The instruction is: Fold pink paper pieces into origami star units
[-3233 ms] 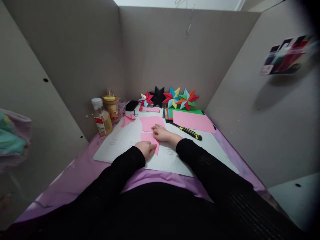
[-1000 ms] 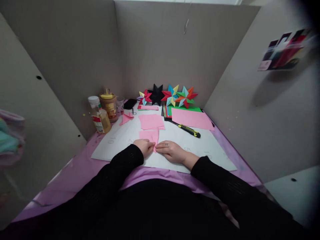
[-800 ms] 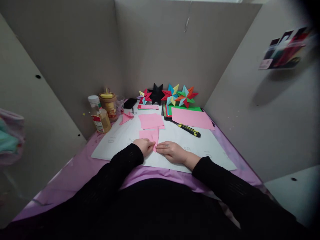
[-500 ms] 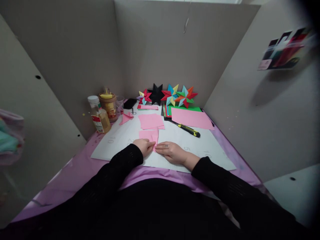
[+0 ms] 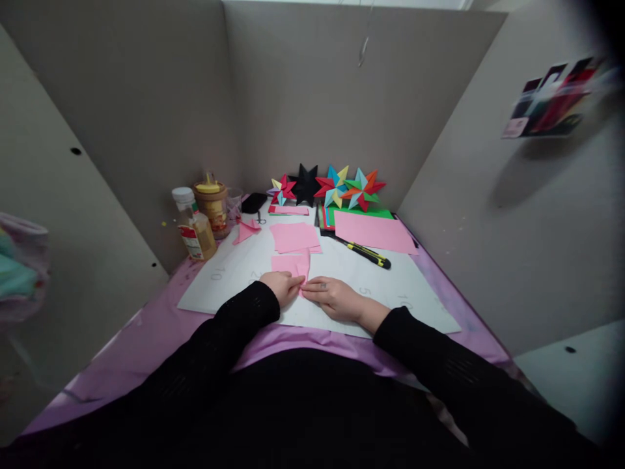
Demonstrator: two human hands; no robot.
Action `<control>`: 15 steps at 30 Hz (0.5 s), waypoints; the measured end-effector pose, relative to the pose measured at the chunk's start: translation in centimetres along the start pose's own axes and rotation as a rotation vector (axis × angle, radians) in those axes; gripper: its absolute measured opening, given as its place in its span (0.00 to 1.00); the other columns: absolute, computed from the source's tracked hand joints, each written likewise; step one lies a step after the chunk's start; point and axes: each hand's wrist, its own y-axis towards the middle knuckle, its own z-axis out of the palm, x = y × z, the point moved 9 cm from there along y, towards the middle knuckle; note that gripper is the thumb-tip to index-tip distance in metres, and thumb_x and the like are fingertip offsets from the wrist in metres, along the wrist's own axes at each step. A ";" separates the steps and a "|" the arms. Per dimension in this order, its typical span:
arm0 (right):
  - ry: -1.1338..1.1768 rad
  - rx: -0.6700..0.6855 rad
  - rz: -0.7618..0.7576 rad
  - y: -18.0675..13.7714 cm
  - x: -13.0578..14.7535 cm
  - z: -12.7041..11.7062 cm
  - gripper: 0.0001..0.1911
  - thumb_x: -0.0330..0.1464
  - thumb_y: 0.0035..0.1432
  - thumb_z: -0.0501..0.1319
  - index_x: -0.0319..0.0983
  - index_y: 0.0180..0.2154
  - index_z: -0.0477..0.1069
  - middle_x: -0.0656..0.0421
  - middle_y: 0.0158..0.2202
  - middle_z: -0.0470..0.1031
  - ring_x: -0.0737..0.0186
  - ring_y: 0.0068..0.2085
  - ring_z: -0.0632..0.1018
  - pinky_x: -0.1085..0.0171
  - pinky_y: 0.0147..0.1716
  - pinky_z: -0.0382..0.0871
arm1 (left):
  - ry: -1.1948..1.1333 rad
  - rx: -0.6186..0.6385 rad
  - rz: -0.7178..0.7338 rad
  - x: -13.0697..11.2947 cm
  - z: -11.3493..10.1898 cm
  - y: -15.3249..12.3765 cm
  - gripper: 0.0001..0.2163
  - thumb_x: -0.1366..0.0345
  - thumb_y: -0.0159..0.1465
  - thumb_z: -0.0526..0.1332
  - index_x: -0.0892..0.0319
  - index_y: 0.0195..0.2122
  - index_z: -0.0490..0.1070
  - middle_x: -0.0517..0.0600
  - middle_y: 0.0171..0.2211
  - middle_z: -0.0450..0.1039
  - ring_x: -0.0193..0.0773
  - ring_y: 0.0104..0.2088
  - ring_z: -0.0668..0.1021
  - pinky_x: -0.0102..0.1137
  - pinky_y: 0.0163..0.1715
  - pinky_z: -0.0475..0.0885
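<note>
Pink paper (image 5: 287,262): lies flat between the two hands on the white sheet (image 5: 234,286), its near end under the fingers; a narrow strip is turned over along its right side.
Right hand (image 5: 336,298): fingers straight and together, tips touching the near end of the turned strip; thumb partly hidden, so cannot tell if anything is pinched.
Left hand (image 5: 282,286): index finger laid on the paper, other fingers curled in; pressing rather than lifting, by the look of it; grip beneath cannot be made out.
Change at the right hand: about three seconds ago it lay over the paper's far right part; now it has come down to the near end. In the last half second, barely any shift in either hand.
Change at the strip: now reads as a distinct turned-over band; suggests a crease being held and flattened, not yet released.
Pink stack (image 5: 294,237): just beyond the hands, a few loosely squared pieces, untouched.
Folded pink piece (image 5: 248,229): farther out, ahead and to the left of the left hand, angular, standing partly off the sheet.
Cutter (image 5: 368,255): beyond the right hand and to its right, lying slantwise.
Large pink sheet (image 5: 375,232): past the cutter, over other coloured paper.
Paper stars (image 5: 306,185): farthest out, a row against the back panel (image 5: 361,111).
Bottle (image 5: 198,229): well beyond the left hand, to its left, upright on the worktop (image 5: 141,345).
</note>
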 end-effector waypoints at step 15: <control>-0.013 -0.012 0.020 -0.2 0.1 -0.4 0.19 0.23 0.53 0.53 0.39 0.47 0.68 0.54 0.46 0.73 0.60 0.49 0.71 0.57 0.47 0.68 | -0.499 -0.064 -0.353 5.0 0.1 2.4 0.17 0.60 0.53 0.58 0.59 0.44 0.65 0.48 0.30 0.73 0.36 0.30 0.74 0.29 0.31 0.67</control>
